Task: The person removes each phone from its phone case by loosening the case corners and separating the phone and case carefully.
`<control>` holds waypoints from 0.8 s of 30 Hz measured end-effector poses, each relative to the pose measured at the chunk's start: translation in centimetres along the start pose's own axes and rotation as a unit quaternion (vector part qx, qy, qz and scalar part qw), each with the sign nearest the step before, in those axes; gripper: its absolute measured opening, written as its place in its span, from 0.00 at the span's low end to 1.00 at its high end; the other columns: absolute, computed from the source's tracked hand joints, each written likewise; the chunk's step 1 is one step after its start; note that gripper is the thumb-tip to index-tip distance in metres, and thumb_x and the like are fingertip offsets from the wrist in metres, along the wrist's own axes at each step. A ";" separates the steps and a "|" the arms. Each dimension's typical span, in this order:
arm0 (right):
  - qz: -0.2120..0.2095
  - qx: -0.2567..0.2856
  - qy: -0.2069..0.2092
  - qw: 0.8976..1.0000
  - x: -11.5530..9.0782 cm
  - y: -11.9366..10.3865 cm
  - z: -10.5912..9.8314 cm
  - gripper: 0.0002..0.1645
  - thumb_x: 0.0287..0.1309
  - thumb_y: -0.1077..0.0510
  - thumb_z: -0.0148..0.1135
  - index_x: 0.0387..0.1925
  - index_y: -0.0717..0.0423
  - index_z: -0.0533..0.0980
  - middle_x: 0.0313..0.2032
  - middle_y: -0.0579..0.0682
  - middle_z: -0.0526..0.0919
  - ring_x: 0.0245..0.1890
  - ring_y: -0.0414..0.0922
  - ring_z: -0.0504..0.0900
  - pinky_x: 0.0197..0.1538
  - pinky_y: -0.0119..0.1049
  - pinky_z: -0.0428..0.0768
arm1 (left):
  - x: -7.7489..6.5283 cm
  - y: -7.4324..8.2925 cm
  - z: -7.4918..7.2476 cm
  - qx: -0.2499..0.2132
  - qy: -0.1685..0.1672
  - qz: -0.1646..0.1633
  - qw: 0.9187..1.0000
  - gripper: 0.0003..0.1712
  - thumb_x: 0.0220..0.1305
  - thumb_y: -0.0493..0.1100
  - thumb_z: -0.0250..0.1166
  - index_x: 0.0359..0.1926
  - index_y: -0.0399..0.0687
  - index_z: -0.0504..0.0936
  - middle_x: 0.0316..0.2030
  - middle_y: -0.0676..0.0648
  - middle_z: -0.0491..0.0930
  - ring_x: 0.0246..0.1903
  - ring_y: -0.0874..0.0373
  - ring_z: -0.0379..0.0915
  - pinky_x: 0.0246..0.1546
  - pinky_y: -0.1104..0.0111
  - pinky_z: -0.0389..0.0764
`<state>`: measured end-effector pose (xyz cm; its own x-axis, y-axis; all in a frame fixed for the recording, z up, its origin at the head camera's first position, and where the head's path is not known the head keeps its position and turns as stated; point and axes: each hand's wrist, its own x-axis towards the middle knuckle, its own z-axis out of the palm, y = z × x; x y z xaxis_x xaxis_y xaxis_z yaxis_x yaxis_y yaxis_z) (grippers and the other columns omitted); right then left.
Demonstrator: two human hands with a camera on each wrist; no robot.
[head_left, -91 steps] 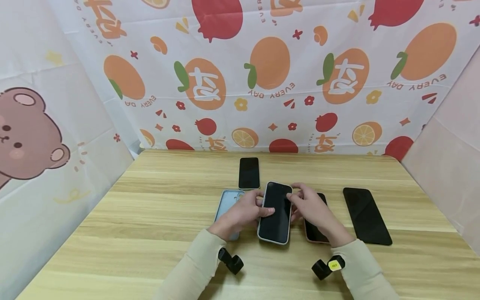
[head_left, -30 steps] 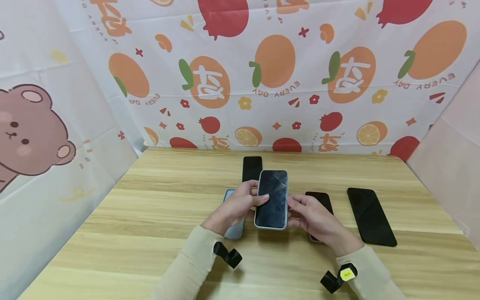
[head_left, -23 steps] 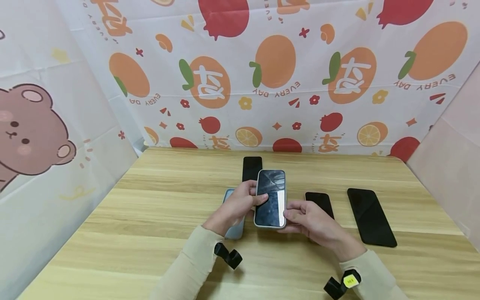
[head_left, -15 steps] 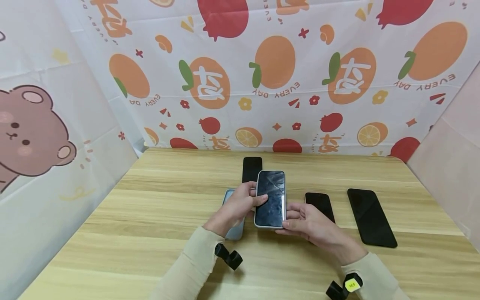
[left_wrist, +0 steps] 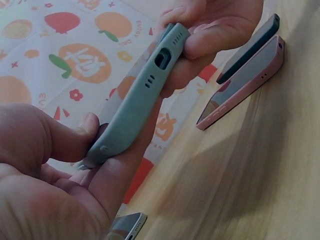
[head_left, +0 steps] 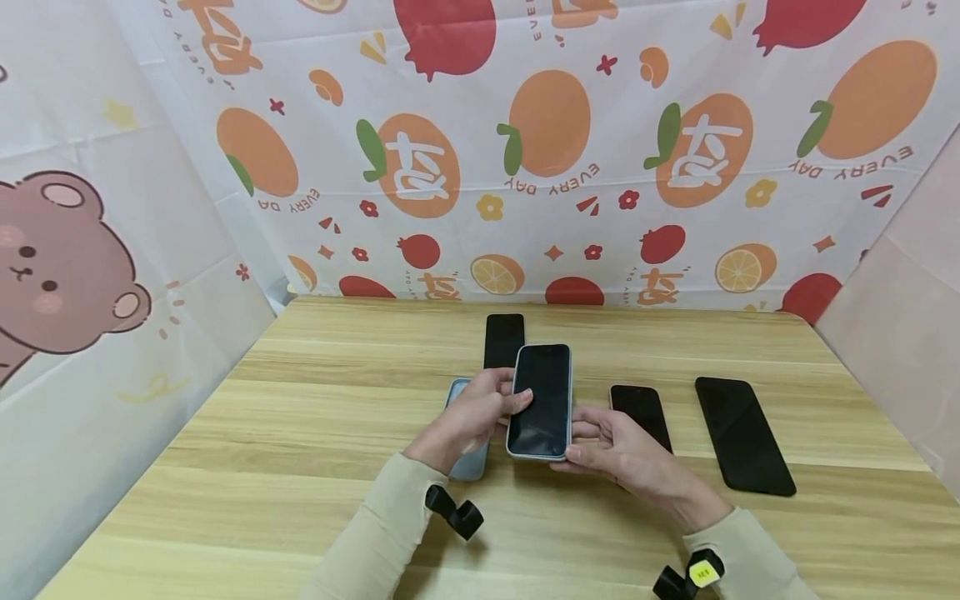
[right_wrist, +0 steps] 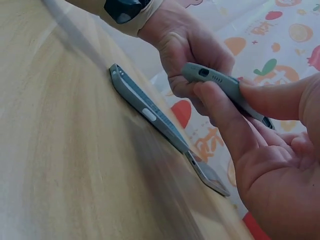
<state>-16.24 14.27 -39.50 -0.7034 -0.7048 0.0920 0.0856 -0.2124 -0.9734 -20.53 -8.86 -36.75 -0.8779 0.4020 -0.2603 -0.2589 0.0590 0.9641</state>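
A phone point(head_left: 542, 400) with a dark screen and a pale blue-green case point(left_wrist: 132, 102) is held above the table between both hands. My left hand point(head_left: 474, 415) grips its left side, thumb over the screen and fingers behind. The right hand point(head_left: 626, 454) pinches the lower right corner between thumb and fingers. In the left wrist view the port cutout and speaker holes of the case's bottom edge face the camera, and the case edge looks slightly raised near the right fingers. Behind my left hand, an empty light blue phone case point(head_left: 470, 463) lies on the table, partly hidden.
A black phone point(head_left: 505, 340) lies behind the held one, partly overlapped by it. To the right are a phone with a pink edge point(left_wrist: 240, 85) and a larger black phone point(head_left: 744, 433). The wooden table point(head_left: 300, 433) ends at a fruit-print cloth point(head_left: 465, 233).
The right hand has slid from the phone's upper right edge down to its lower right corner. The phone has shifted slightly up and left, while my left hand keeps its grip.
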 end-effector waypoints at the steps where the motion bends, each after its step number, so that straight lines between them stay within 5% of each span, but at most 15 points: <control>1: -0.004 0.000 -0.004 1.000 0.0 0.0 0.0 0.33 0.68 0.70 0.53 0.68 0.80 0.52 0.61 0.68 0.75 0.56 0.49 0.82 0.57 0.43 0.80 | 0.0 0.0 0.0 -0.004 -0.002 0.001 1.000 0.22 0.74 0.38 0.54 0.65 0.37 0.66 0.44 0.41 0.84 0.36 0.56 0.84 0.40 0.58 0.86; 12: 0.014 -0.007 0.001 1.000 -0.1 -0.4 -0.2 0.32 0.67 0.70 0.53 0.67 0.77 0.55 0.62 0.67 0.75 0.56 0.51 0.82 0.57 0.43 0.80 | -0.1 0.0 0.1 -0.023 -0.013 0.012 1.000 0.21 0.73 0.37 0.56 0.63 0.37 0.66 0.40 0.45 0.85 0.35 0.56 0.84 0.38 0.57 0.87; 18: 0.072 -0.008 0.050 0.996 -0.1 -0.8 0.0 0.33 0.65 0.70 0.53 0.69 0.70 0.56 0.62 0.66 0.76 0.56 0.52 0.83 0.57 0.45 0.81 | 0.1 0.1 0.5 0.007 0.014 0.011 1.000 0.24 0.72 0.39 0.58 0.65 0.38 0.66 0.46 0.41 0.84 0.36 0.56 0.84 0.41 0.57 0.87; 24: 0.067 -0.017 0.062 0.996 -0.4 -1.1 -0.1 0.37 0.67 0.69 0.55 0.72 0.69 0.50 0.60 0.69 0.76 0.53 0.53 0.84 0.56 0.45 0.81 | 0.1 0.2 0.8 0.021 0.038 0.001 0.999 0.27 0.68 0.41 0.63 0.65 0.40 0.67 0.48 0.41 0.83 0.37 0.55 0.84 0.43 0.57 0.86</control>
<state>-16.18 14.86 -38.51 -0.7691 -0.6360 -0.0629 0.1620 -0.0988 -0.9818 -20.37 -8.11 -36.56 -0.9067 0.3314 -0.2609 -0.2423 0.0970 0.9653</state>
